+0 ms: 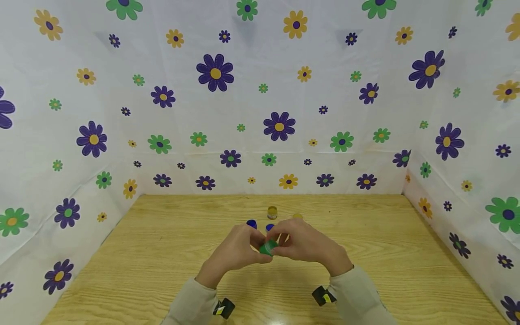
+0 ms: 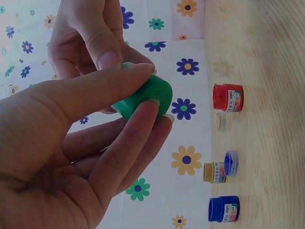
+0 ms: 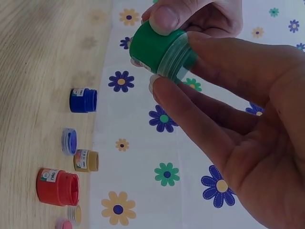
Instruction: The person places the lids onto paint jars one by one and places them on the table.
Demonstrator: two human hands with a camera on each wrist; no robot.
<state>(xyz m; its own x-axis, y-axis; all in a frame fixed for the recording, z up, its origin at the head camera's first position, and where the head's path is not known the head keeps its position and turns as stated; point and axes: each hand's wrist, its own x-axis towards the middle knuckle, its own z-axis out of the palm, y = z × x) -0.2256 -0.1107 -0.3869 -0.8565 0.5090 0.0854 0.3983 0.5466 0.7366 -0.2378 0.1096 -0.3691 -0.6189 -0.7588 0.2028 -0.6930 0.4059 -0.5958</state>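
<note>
Above the table, both forearms slant inward, the left hand curling its fingers round a green jar, the right hand pinching its clear lid. Farther off stand a blue jar and, behind it to the right, a yellow jar.

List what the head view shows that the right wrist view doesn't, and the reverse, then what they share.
Only the head view: the pale sleeves and the black wrist devices.

Only the right wrist view: the red jar and a pink item cut off by the bottom edge.

Both: the left hand and right hand holding the green jar, plus the blue jar, blue lid, yellow jar, yellow lid, wooden table and flowered cloth.
</note>
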